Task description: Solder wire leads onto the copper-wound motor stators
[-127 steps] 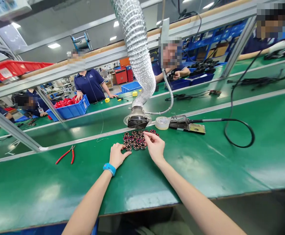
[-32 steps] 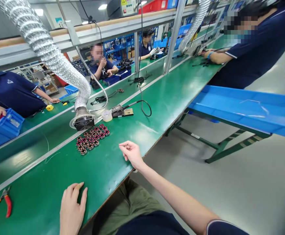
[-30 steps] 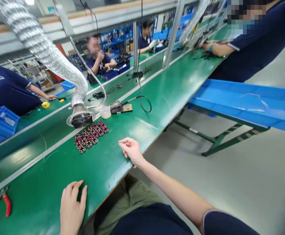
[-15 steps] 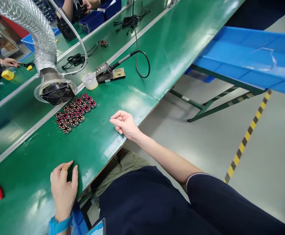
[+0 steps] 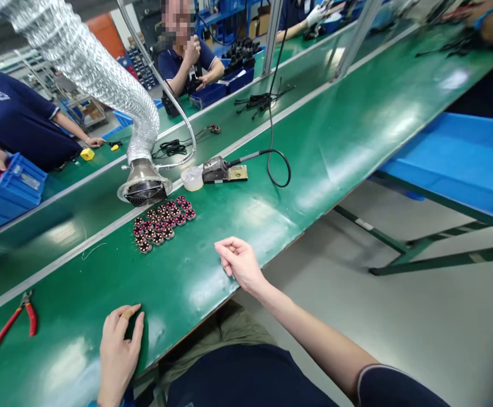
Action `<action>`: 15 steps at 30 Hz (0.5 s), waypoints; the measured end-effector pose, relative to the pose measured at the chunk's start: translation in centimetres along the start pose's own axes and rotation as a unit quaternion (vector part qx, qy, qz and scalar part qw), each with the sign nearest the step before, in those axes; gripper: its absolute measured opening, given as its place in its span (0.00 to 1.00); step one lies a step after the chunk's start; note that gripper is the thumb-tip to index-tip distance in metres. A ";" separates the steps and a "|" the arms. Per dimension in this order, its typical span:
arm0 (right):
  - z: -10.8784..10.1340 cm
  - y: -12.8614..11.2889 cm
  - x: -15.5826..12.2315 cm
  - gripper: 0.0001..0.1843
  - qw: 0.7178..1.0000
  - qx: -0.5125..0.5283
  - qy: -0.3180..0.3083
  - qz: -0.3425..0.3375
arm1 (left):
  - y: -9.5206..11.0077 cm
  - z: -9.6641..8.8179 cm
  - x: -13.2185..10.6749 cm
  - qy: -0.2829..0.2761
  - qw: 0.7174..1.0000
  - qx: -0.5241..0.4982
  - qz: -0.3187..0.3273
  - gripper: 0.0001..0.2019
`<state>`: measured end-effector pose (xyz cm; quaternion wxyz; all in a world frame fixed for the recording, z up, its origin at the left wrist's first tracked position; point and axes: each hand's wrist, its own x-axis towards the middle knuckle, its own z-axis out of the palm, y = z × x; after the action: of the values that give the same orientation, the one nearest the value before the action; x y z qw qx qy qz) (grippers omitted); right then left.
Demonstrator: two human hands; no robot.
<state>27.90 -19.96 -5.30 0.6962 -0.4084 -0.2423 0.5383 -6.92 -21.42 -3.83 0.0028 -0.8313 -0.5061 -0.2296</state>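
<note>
My left hand (image 5: 121, 347) rests on the green bench near its front edge, thumb and forefinger apart, holding nothing. My right hand (image 5: 240, 263) is over the front edge with fingers curled and thumb against the forefinger; nothing shows between them. Beyond my hands stand several small motor stators (image 5: 161, 223) with copper and red windings, grouped in rows. To the left lie red-handled cutting pliers (image 5: 24, 314) with the handles spread. Behind the stators, a soldering iron (image 5: 246, 158) sits in its holder (image 5: 216, 169), next to a small translucent tub (image 5: 192, 178).
A fume hose (image 5: 138, 124) hangs over the bench, its fan hood (image 5: 145, 189) just behind the stators. A metal rail (image 5: 115, 226) runs along the bench. Black cables (image 5: 261, 102) lie farther back. Co-workers (image 5: 187, 62) sit across. A blue tray (image 5: 462, 169) stands at the right.
The view has tilted up and shifted left, bringing the co-workers, a blue crate and the whole pliers into sight. Both hands keep nearly the same pose and place on the bench.
</note>
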 end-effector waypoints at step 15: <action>0.0 -4.0 5.8 0.18 0.999 -0.054 -0.001 -0.008 | -0.4 0.4 -0.4 0.032 0.999 -0.013 -0.038 0.06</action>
<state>31.85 -14.84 -2.52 0.6773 -0.4424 -0.2751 0.5194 -7.26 -21.42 -4.46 -0.0005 -0.8035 -0.5344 -0.2623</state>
